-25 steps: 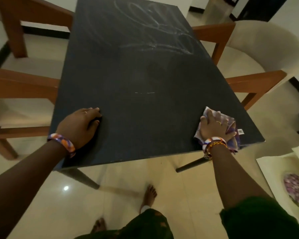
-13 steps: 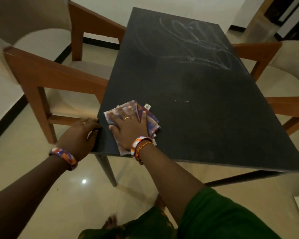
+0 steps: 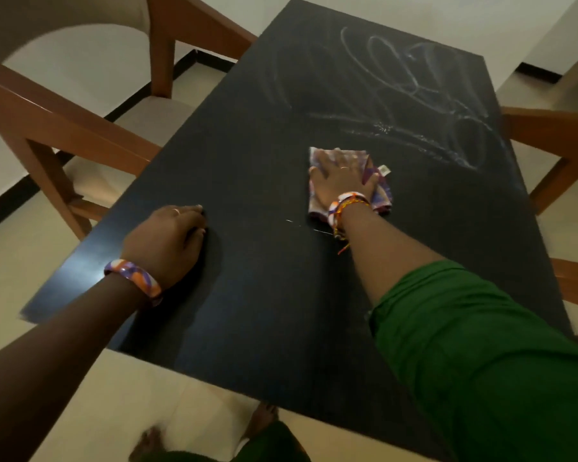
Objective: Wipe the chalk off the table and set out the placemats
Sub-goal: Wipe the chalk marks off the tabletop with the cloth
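Cloth (image 3: 379, 191) flat on middle of dark table (image 3: 264, 311), under right hand (image 3: 341, 181), fingers spread, pressing down. Chalk marks (image 3: 414, 101) just past cloth, far end. Cloth squarish, no clear long side. Left hand (image 3: 167, 241) resting near table's left edge, well apart from cloth, fingers bent, holding nothing.

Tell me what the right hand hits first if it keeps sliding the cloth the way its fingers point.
Probably the chalk scribbles: the right hand lies flat on the cloth, and bare table separates them.
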